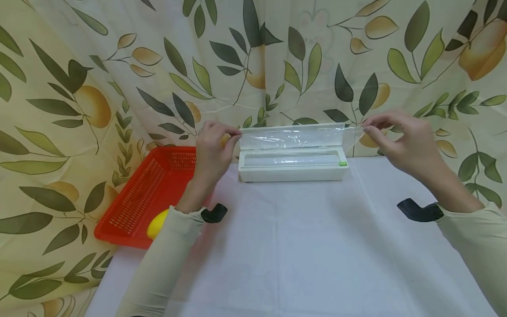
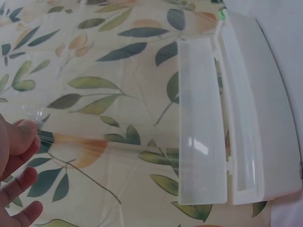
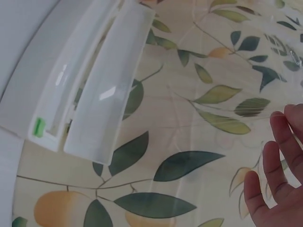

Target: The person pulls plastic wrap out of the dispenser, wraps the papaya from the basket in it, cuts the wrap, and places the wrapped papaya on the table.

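while the clear film [image 1: 295,137] is stretched out in front of the open lid [image 1: 291,128], it sits at about 12 o'clock on the white table [image 1: 301,246], pulled up from the white dispenser box [image 1: 293,169] that's parked against the leafy curtain [image 1: 79,88]. one top corner is pinched by the left hand [image 1: 214,152], the other by the right hand [image 1: 404,141], fingertips closed tight on the film at both ends, with the hands well apart. the sheet's long axis runs 9 to 3 o'clock, parallel to the roll [image 1: 289,160] in the box, and its flat face is turned toward the person, top edge up.

stuff that could go sideways, as a guess: if one corner gets tugged harder than the other, the sheet would probably skew and come off the roll crooked. if tension is dropped, the film is likely to fold and cling to itself, which is a pain to undo. the box looks light and isn't held down, so it could be dragged or tipped by a hard pull. the green slider [image 1: 343,164] is parked at the 3 o'clock end, untouched.

an orange basket [image 1: 138,198] with something yellow [image 1: 157,223] in it is seen at 9 o'clock, partly hidden by the left sleeve [image 1: 166,255].
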A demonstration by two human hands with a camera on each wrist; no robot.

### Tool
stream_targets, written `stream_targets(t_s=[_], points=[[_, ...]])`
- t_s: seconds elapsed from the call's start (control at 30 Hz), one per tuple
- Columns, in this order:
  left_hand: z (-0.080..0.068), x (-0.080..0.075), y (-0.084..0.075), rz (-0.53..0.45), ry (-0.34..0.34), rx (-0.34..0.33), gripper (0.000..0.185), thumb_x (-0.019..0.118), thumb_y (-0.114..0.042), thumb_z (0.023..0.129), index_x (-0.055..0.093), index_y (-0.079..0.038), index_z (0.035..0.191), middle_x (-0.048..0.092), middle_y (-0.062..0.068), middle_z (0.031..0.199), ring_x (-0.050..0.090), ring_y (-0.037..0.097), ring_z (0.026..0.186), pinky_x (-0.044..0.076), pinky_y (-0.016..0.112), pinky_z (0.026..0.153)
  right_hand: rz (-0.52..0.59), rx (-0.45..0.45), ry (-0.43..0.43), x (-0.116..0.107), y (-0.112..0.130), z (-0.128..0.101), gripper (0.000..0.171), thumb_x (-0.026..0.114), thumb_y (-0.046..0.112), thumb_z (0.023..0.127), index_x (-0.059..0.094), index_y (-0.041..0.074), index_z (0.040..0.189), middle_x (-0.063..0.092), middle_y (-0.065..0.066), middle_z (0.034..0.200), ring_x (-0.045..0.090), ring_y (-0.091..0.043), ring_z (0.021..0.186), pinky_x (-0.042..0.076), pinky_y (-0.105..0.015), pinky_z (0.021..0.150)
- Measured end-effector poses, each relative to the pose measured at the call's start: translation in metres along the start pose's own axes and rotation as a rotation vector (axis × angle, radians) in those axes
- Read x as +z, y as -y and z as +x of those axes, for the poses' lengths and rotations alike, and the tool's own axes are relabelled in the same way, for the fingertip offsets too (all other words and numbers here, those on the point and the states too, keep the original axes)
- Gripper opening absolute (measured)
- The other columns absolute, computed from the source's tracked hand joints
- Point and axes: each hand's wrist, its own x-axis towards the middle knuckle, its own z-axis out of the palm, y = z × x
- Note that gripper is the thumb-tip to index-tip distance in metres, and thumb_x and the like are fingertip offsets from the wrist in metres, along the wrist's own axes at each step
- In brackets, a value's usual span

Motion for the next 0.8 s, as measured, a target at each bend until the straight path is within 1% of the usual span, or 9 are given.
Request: stream_targets(t_s=[0.17,0.27,0.4,0.47,0.53,0.63,0.73,0.77,0.8], points=[[-0.001,-0.005,-0.003,-0.008,-0.018,0.027,0.006,0.074,-0.002,0.092,0.075,0.003,0.096,0.074,0.016,0.091,0.057,0.031,0.093,0.048,0.04,0.083,0.01,-0.008,-0.019,-0.004,0.006,-0.003,0.016,0.074,-0.007,0.089,0.073,-0.003,0.104,0.07,-0.012,0.1,0.05,0.012,0.094,0.037,-0.011,0.08],[-0.003,-0.008,-0.005,-0.013,-0.022,0.028,0.008,0.075,-0.003,0.092,0.075,0.003,0.096,0.074,0.015,0.091,0.057,0.03,0.093,0.049,0.038,0.082,0.013,-0.022,-0.029,-0.007,0.008,-0.008,0.018,0.075,-0.009,0.086,0.073,-0.004,0.103,0.068,0.003,0.098,0.05,0.011,0.094,0.036,-0.011,0.079],[-0.004,-0.012,-0.01,-0.027,-0.026,0.035,0.009,0.076,-0.005,0.092,0.076,0.003,0.097,0.074,0.015,0.091,0.056,0.029,0.093,0.049,0.037,0.081,-0.007,-0.027,-0.035,-0.012,0.012,-0.014,0.019,0.076,-0.009,0.085,0.074,-0.003,0.103,0.055,0.028,0.102,0.049,0.011,0.093,0.036,-0.009,0.076],[-0.004,-0.014,-0.013,-0.036,-0.033,0.042,0.009,0.076,-0.004,0.092,0.076,0.003,0.097,0.074,0.015,0.091,0.056,0.029,0.093,0.048,0.036,0.081,-0.015,-0.027,-0.035,-0.015,0.014,-0.016,0.018,0.076,-0.008,0.085,0.075,-0.002,0.103,0.054,0.032,0.102,0.048,0.011,0.092,0.035,-0.009,0.074],[-0.005,-0.017,-0.015,-0.041,-0.038,0.05,0.009,0.076,-0.005,0.092,0.076,0.002,0.097,0.074,0.015,0.091,0.056,0.028,0.093,0.049,0.036,0.081,-0.025,-0.032,-0.033,-0.018,0.016,-0.018,0.018,0.076,-0.007,0.086,0.074,-0.002,0.103,0.054,0.03,0.101,0.048,0.011,0.092,0.036,-0.009,0.074],[-0.009,-0.02,-0.019,-0.044,-0.045,0.057,0.009,0.076,-0.007,0.092,0.077,0.001,0.097,0.074,0.013,0.092,0.057,0.026,0.093,0.049,0.036,0.081,-0.027,-0.045,-0.026,-0.022,0.019,-0.022,0.017,0.076,-0.008,0.085,0.073,-0.003,0.101,0.064,0.013,0.096,0.048,0.012,0.094,0.037,-0.009,0.08],[-0.015,-0.024,-0.023,-0.04,-0.038,0.065,0.009,0.076,-0.008,0.093,0.077,0.0,0.097,0.074,0.012,0.092,0.058,0.026,0.095,0.05,0.037,0.082,-0.014,-0.056,-0.021,-0.025,0.022,-0.029,0.017,0.075,-0.011,0.084,0.072,-0.004,0.099,0.068,-0.003,0.094,0.05,0.014,0.099,0.037,-0.008,0.088],[-0.018,-0.025,-0.024,-0.044,-0.034,0.07,0.009,0.076,-0.007,0.092,0.077,0.0,0.097,0.074,0.013,0.093,0.058,0.027,0.096,0.05,0.038,0.082,-0.008,-0.062,-0.02,-0.026,0.023,-0.031,0.018,0.076,-0.012,0.084,0.072,-0.004,0.099,0.069,-0.001,0.095,0.051,0.014,0.099,0.037,-0.008,0.089],[-0.021,-0.026,-0.025,-0.048,-0.033,0.077,0.008,0.077,-0.005,0.091,0.077,0.001,0.096,0.075,0.013,0.093,0.058,0.029,0.097,0.049,0.038,0.081,-0.003,-0.066,-0.018,-0.026,0.024,-0.034,0.018,0.076,-0.012,0.083,0.072,-0.004,0.1,0.068,0.005,0.096,0.051,0.014,0.1,0.038,-0.007,0.089]])
